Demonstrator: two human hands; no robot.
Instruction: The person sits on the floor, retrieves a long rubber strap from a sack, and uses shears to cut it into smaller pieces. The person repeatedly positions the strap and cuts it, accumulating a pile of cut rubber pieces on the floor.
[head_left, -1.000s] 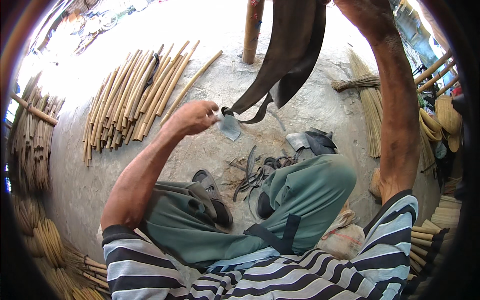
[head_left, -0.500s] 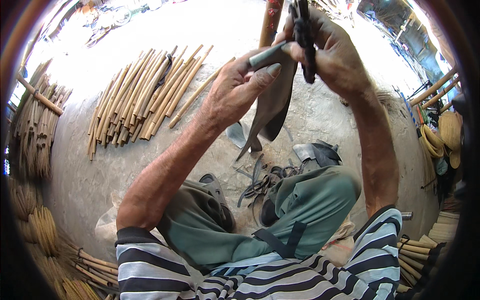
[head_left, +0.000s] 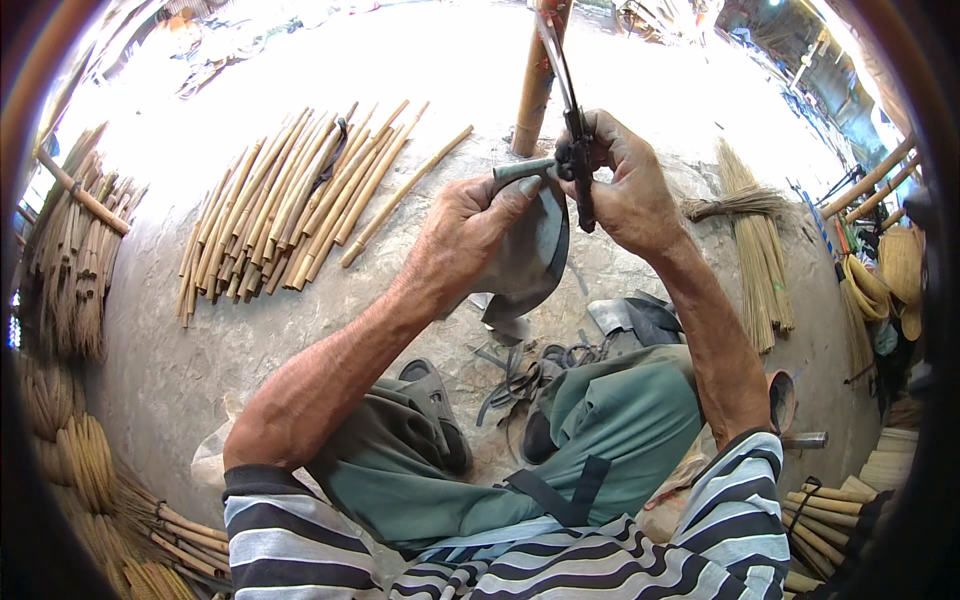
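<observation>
My left hand (head_left: 472,222) pinches the rolled upper edge of a grey-black rubber sheet (head_left: 535,250), which hangs down in a curved fold below the fingers. My right hand (head_left: 632,185) is closed around a dark, lumpy, wrapped handle of a tool (head_left: 579,160). From that handle a long, thin, shiny part runs upward in front of an upright bamboo pole (head_left: 530,105); its exact kind is unclear. The tool touches or nearly touches the right end of the rolled edge. Both hands are raised above my bent knees.
Cut bamboo sticks (head_left: 270,200) lie in a pile at left. A bundle of broom straw (head_left: 755,250) lies at right. Dark strips (head_left: 510,380) and rubber scraps (head_left: 640,320) lie by my feet. Tied bundles (head_left: 85,460) stand at lower left, more bamboo handles (head_left: 825,515) at lower right.
Both hands have come down and toward me with the rubber sheet and the tool. The tool's long thin part now shows above my right hand, and the sheet has swung round.
</observation>
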